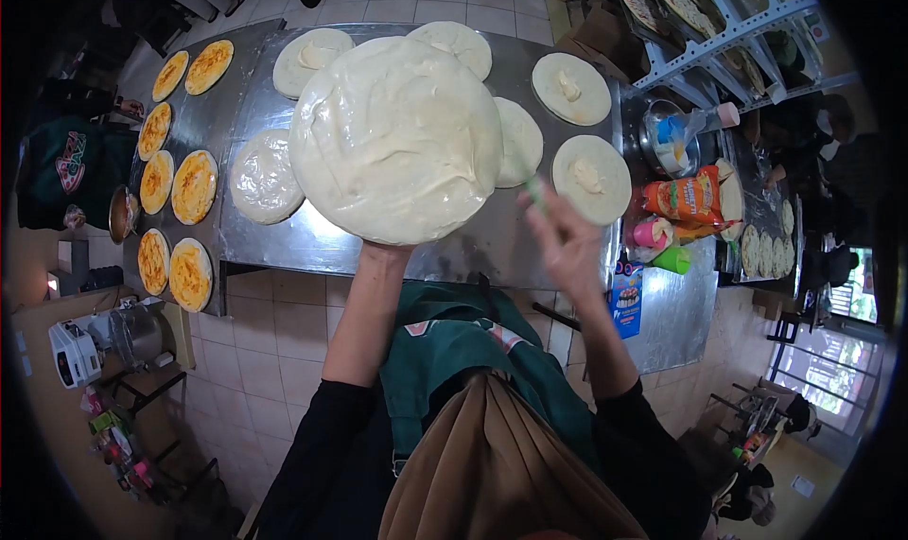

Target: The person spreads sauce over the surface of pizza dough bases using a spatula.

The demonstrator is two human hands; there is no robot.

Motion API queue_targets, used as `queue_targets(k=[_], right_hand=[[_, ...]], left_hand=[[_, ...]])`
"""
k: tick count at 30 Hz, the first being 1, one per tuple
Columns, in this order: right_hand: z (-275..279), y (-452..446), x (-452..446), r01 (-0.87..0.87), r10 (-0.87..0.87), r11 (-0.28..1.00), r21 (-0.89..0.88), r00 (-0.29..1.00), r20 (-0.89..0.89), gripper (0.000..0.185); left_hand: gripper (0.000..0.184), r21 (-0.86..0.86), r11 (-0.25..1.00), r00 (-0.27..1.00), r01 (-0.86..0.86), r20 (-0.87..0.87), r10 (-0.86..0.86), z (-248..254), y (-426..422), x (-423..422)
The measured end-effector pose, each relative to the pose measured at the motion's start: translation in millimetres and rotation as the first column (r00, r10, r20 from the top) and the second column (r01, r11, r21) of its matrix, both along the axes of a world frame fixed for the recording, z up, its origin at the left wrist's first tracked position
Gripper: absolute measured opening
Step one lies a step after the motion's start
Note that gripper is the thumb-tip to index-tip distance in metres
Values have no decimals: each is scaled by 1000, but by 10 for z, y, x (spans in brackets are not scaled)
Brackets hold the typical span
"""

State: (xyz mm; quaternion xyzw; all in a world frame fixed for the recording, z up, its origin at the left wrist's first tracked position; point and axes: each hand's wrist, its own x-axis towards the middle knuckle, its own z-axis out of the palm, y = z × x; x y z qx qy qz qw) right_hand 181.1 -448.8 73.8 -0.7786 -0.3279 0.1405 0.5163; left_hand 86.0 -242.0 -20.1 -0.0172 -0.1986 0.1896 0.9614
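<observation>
A large round dough base, coated with a pale glossy spread, is raised over the metal table. My left hand supports it from below, its fingers hidden under the base. To the right of it, my right hand is closed on the green handle of a spreading tool, blurred by motion. Smaller bases lie around: one coated base at the left, one partly behind the large one, and two with a dollop of spread at the right.
Several bases with orange topping lie on the left table. At the right stand a metal bowl, an orange packet, pink and green cups and a blue box. A metal rack holds more bases. Other people stand around.
</observation>
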Motion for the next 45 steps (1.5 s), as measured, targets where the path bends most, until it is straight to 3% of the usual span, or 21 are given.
queue_targets(k=[1,3,6,9,13,14,15,17,18,21,23,25,27,28,32,33,36,39,43,44,45], right_hand=[[-59,7,-185,-61,65,998,-25,969,237,33],[118,-17,-625,-230,232,968,-100,973,6,37],[196,31,-547,-269,268,963,-9,962,-50,38],[158,103,-53,-2,-2,995,-104,999,-44,38],[134,101,-505,-330,340,940,-90,933,122,38],[247,88,-540,-365,371,922,-127,928,27,38],[305,66,-553,-403,396,901,-161,915,-74,39],[188,103,-318,-243,242,970,7,965,-101,37],[65,83,-142,-127,126,989,-69,992,-24,36],[-53,70,-218,-165,174,979,-116,982,75,36],[145,1,-567,-358,355,923,-142,934,-44,38],[195,-51,-588,-417,402,906,-74,902,-159,39],[39,-39,-299,-209,212,976,-68,977,31,41],[51,-31,-153,-78,73,992,-99,996,-56,40],[167,-89,-447,-342,331,927,-153,939,-92,38],[180,-87,-424,-325,319,940,-100,945,-76,38],[-29,-161,-178,-186,186,983,8,982,-22,37],[-199,-252,177,44,-69,984,-173,988,-141,35],[-333,-200,-535,-187,196,980,67,963,-184,38],[-351,-101,-578,-239,252,962,131,964,-90,40],[-363,-60,-555,-227,266,953,202,944,-195,41]], left_hand=[[71,-6,1000,1000,-14,-12,13,-9,-4,-1],[70,-12,1000,999,-29,-36,28,-29,1,-1],[70,-6,1000,997,-30,-70,29,-17,-17,-11],[69,-6,999,996,-33,-89,32,-11,-61,-27],[68,9,998,988,-58,-140,58,-74,-65,-86],[68,17,998,986,-65,-156,67,-89,-62,-112],[68,18,997,983,-70,-170,72,-112,-52,-128],[68,30,996,974,-87,-207,91,-146,-58,-140],[68,41,994,970,-98,-221,105,-161,-56,-147],[67,47,993,964,-112,-238,120,-213,-62,-154],[67,36,994,968,-105,-225,110,-213,-49,-160],[67,23,995,970,-96,-223,99,-203,-41,-162],[67,8,997,972,-81,-218,81,-169,-37,-131],[67,5,997,974,-79,-212,78,-169,-36,-110],[67,-9,998,979,-66,-195,63,-156,-48,-49],[67,-9,998,980,-64,-190,61,-155,-45,-60],[67,-26,999,982,-41,-188,36,-125,-50,-33],[66,-41,999,986,-25,-168,18,-79,-52,20],[66,-40,999,989,-32,-145,26,-78,-44,60],[66,-40,999,990,-29,-142,23,-67,-49,64],[66,-46,999,990,-23,-142,16,-58,-56,69]])
